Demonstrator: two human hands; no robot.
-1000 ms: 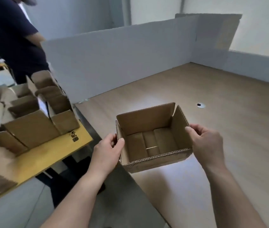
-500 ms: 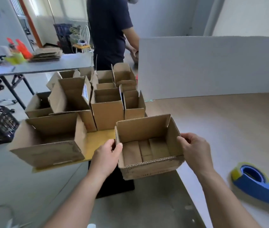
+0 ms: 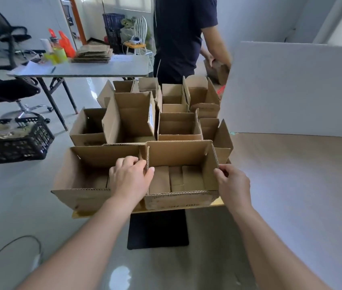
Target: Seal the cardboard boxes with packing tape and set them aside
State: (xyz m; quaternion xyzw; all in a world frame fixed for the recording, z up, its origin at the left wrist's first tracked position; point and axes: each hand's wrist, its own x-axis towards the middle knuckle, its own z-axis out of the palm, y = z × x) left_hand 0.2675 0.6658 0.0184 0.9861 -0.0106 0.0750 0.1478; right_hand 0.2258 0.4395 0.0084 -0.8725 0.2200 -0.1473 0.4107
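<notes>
Cardboard box (image 3: 181, 155), moved off the wooden desk (image 3: 291, 174), now sits at 3 o'clock of a larger box (image 3: 86, 162). Left hand (image 3: 131, 176) and right hand (image 3: 234, 185) grip its walls. Set-aside judged nearly done.

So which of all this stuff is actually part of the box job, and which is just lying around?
Part of the job:
open box, gripped by the left hand and right hand
other open boxes on the yellow board

Just lying about:
black crate
office chair
grey table with a flat cardboard stack
floor cable
</notes>
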